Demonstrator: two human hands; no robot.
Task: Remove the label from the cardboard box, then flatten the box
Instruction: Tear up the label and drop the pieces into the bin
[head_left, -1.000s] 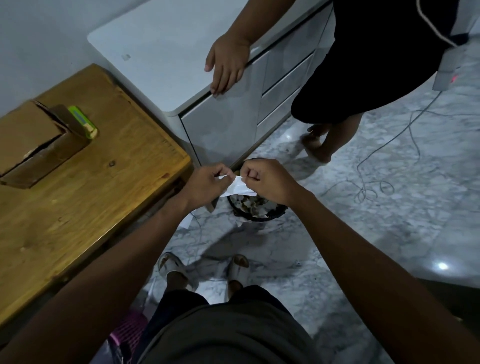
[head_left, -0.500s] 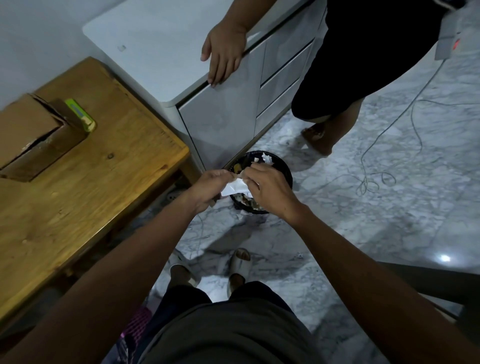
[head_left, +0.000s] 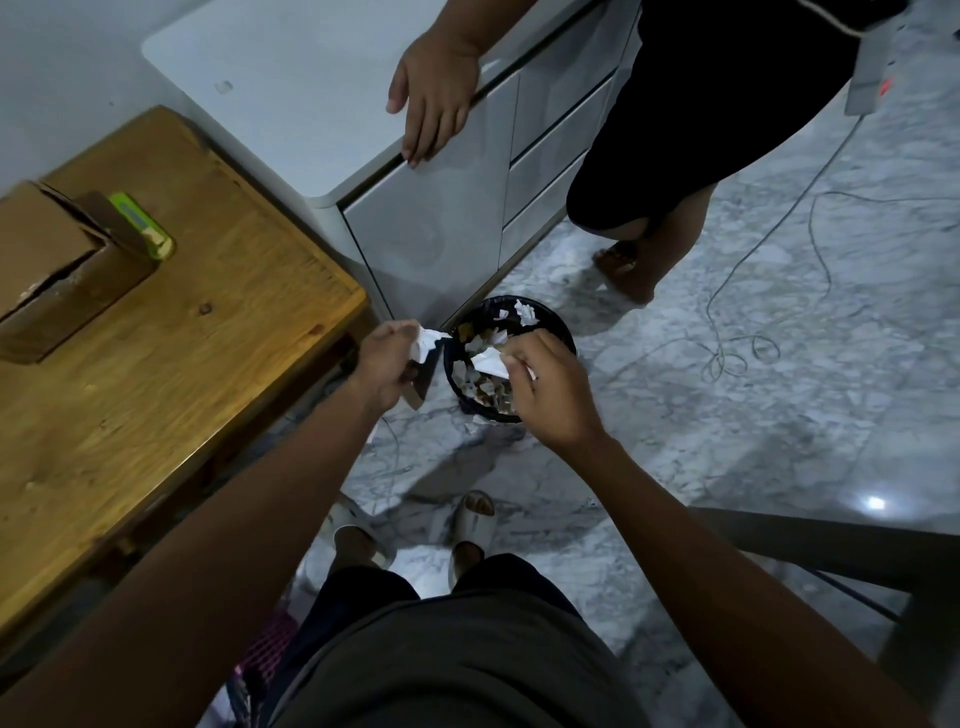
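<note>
The brown cardboard box (head_left: 57, 270) lies on the wooden table (head_left: 171, 374) at the left, its flaps partly open. My left hand (head_left: 387, 364) pinches a torn white piece of the label (head_left: 427, 344) beside the table corner. My right hand (head_left: 545, 384) pinches a second white label piece (head_left: 488, 361) over the black waste bin (head_left: 563, 338) on the floor. The two hands are apart, both far from the box.
A green utility knife (head_left: 141, 224) lies against the box. A second person stands at the white cabinet (head_left: 426, 223), one hand (head_left: 434, 104) on its top edge. Cables (head_left: 737, 353) trail over the marble floor. A dark chair frame (head_left: 831, 561) is at lower right.
The label, held as one piece between both hands, is now torn in two. My hands have drawn apart and lowered toward the bin, and my view has tipped further down.
</note>
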